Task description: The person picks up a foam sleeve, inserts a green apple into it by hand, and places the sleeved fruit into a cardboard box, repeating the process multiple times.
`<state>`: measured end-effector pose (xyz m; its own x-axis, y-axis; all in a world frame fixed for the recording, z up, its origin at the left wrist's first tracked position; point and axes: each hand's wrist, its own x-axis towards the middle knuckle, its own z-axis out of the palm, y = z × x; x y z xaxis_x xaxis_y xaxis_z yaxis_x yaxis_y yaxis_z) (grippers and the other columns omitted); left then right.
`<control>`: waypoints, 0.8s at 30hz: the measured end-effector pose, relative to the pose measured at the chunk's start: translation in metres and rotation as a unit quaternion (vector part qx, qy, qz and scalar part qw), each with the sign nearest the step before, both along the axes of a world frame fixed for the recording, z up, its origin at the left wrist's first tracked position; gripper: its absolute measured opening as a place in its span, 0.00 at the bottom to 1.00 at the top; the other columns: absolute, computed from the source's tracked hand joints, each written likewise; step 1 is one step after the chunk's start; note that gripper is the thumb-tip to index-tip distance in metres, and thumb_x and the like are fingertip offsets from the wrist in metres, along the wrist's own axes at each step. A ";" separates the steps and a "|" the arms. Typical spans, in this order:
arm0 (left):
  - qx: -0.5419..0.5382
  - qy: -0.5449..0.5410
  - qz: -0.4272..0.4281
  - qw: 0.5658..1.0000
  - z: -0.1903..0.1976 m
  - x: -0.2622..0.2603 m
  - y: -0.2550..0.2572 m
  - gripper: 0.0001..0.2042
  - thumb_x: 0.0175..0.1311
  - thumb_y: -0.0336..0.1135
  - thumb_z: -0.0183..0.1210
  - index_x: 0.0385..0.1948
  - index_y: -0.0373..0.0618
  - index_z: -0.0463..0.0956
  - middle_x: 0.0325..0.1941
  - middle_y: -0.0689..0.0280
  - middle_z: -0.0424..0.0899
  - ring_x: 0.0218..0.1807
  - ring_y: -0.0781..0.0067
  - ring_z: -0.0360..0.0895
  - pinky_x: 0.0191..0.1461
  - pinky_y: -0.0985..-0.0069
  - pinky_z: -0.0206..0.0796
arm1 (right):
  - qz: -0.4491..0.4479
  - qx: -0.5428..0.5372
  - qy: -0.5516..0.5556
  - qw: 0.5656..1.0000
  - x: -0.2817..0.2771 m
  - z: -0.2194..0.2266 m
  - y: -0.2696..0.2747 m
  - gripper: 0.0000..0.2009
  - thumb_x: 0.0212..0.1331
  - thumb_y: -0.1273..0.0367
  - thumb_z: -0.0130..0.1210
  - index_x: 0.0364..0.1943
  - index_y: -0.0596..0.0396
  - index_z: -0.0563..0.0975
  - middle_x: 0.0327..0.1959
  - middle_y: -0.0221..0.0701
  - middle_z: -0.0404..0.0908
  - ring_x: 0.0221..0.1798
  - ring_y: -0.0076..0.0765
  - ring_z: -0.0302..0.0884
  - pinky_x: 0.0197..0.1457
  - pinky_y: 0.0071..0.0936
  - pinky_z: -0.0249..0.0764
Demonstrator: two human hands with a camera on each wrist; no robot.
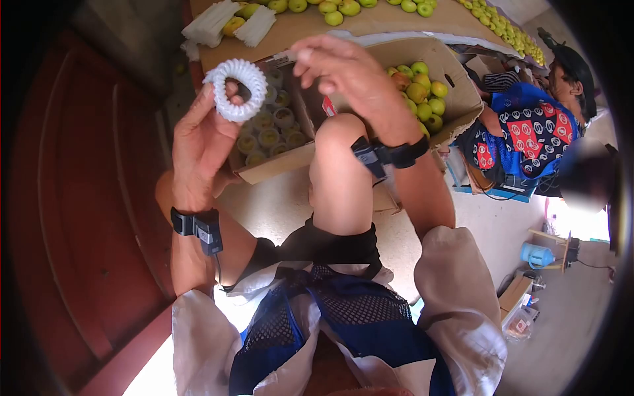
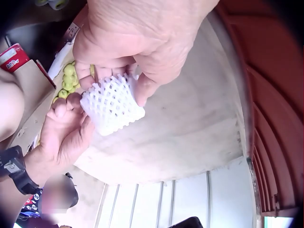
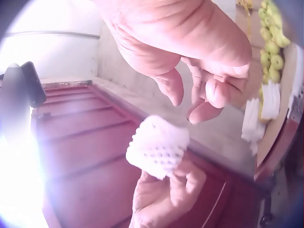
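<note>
A white foam fruit net, opened into a ring, is pinched between the thumb and fingers of my left hand. In the left wrist view the netting shows its mesh and ruffled edges, and no fruit is visible inside it. My right hand is raised beside it, apart from the net, with loosely bent fingers and nothing in them. Below my hands stands a cardboard box of net-wrapped apples. Right of it, a second carton holds loose green and reddish apples.
Stacked flat foam nets lie on the cardboard-covered surface ahead, near rows of yellow-green apples. A red panelled door stands close on my left. Another person sits at the right. My bent knee rises by the boxes.
</note>
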<state>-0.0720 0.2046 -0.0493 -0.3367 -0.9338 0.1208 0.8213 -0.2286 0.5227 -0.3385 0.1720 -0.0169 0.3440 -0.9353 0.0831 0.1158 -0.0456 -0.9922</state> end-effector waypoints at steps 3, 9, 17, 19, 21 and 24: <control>-0.003 0.018 -0.003 1.000 0.010 0.014 -0.023 0.17 0.70 0.28 0.58 0.58 0.34 0.72 0.49 0.58 0.80 0.49 0.65 0.78 0.65 0.65 0.69 | -0.050 -0.036 0.078 0.995 -0.056 0.025 -0.018 0.16 0.68 0.65 0.59 0.55 0.59 0.78 0.39 0.31 0.82 0.38 0.20 0.78 0.32 0.12 0.67; 0.018 0.029 -0.007 0.999 0.022 0.030 -0.069 0.15 0.70 0.26 0.58 0.55 0.34 0.74 0.48 0.56 0.83 0.55 0.63 0.80 0.67 0.60 0.69 | -0.032 -0.025 0.418 0.908 -0.179 -0.021 -0.052 0.20 0.59 0.70 0.64 0.57 0.54 0.77 0.45 0.32 0.83 0.46 0.29 0.80 0.48 0.22 0.75; 0.043 0.018 0.000 0.999 -0.008 0.022 -0.091 0.16 0.69 0.26 0.60 0.57 0.36 0.73 0.52 0.58 0.82 0.59 0.62 0.78 0.72 0.56 0.65 | 0.062 -0.125 0.652 0.746 -0.191 -0.073 -0.029 0.31 0.45 0.72 0.65 0.61 0.50 0.75 0.59 0.42 0.78 0.64 0.47 0.74 0.65 0.37 0.72; 0.056 0.017 0.017 0.998 -0.013 0.023 -0.090 0.17 0.69 0.27 0.60 0.57 0.36 0.73 0.54 0.58 0.82 0.60 0.62 0.77 0.73 0.56 0.65 | 0.077 -0.129 0.684 0.714 -0.182 -0.076 -0.030 0.32 0.45 0.73 0.64 0.62 0.48 0.75 0.59 0.42 0.78 0.64 0.49 0.74 0.65 0.37 0.72; 0.064 0.005 0.049 0.997 -0.011 0.024 -0.093 0.17 0.69 0.27 0.60 0.58 0.36 0.73 0.55 0.58 0.81 0.61 0.62 0.77 0.73 0.56 0.64 | 0.085 -0.120 0.692 0.706 -0.179 -0.068 -0.033 0.33 0.44 0.74 0.64 0.62 0.48 0.74 0.59 0.42 0.78 0.64 0.50 0.73 0.66 0.37 0.72; 0.064 0.017 0.045 0.997 -0.012 0.032 -0.102 0.17 0.69 0.27 0.60 0.58 0.36 0.73 0.55 0.58 0.81 0.61 0.63 0.77 0.73 0.56 0.65 | 0.058 -0.143 0.632 0.759 -0.193 -0.063 -0.039 0.32 0.45 0.75 0.63 0.61 0.49 0.74 0.61 0.41 0.78 0.65 0.50 0.73 0.66 0.37 0.71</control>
